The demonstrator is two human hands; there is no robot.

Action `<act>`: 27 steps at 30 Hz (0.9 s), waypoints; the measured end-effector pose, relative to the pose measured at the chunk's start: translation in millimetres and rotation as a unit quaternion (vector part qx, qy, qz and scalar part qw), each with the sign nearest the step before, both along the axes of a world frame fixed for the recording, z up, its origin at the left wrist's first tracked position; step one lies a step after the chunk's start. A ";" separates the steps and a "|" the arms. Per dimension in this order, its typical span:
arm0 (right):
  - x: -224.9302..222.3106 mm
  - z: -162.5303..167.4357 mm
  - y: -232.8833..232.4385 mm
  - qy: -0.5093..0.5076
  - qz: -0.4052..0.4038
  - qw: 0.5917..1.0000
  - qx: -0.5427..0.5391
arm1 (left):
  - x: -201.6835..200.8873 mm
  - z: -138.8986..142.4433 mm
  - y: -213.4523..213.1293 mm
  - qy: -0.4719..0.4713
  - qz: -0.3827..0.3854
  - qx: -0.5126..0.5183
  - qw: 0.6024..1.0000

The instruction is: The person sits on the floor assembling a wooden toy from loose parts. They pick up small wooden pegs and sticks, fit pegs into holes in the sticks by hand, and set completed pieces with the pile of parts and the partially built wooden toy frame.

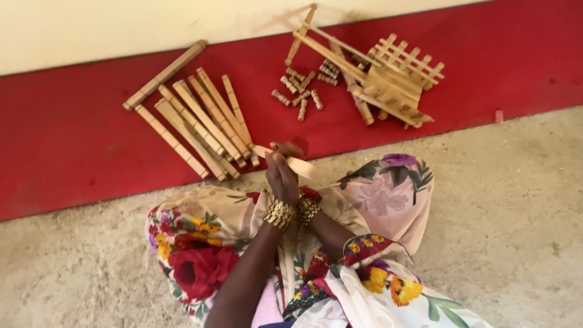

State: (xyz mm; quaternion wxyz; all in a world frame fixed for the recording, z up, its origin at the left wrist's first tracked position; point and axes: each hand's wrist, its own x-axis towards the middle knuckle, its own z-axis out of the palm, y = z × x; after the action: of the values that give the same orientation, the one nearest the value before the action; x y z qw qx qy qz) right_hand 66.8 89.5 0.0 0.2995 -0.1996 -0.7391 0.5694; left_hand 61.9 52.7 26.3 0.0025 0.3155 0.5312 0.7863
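Both my hands meet in front of my knees, clasped on a flat pale wooden stick (297, 164) that lies nearly level, pointing left and right. My left hand (278, 176) wraps over the stick in front. My right hand (293, 173) is mostly hidden behind the left one, and only its fingers and a gold bangle show. Just beyond the stick's left tip lies a row of several long notched wooden slats (200, 124) on the red strip.
A red floor strip (73, 140) runs along a cream wall (91, 24). On the strip lie several short wooden pegs (300, 91) and a partly built wooden lattice frame (388, 79). Grey concrete floor (516, 200) surrounds my floral-clad legs (194, 243).
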 end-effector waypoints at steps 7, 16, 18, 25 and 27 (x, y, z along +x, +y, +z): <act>-14.5 12.4 13.1 0.101 -0.053 0.984 0.140 | -51.8 5.9 6.6 -0.151 -0.083 0.020 0.985; -9.5 -8.7 22.1 -0.001 -0.067 0.970 0.235 | -92.8 44.3 -17.8 -0.273 -0.105 0.046 0.955; -5.3 -16.4 18.9 -0.024 -0.057 0.968 0.243 | -90.3 43.5 -17.9 -0.138 -0.070 0.002 0.988; -14.3 2.4 41.8 -0.072 -0.031 0.986 -0.150 | -96.2 34.8 -18.8 -0.123 0.008 -0.043 0.991; -19.6 24.6 44.0 0.079 -0.020 0.966 -0.244 | -93.6 36.6 -18.4 -0.082 -0.006 -0.070 0.994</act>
State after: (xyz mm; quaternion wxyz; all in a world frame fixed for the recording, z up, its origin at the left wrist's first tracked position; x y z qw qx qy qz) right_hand 47.2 133.4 24.6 0.3109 -0.2360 -0.5476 0.7401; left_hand -31.7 34.3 62.9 0.0727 0.2520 0.5810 0.7705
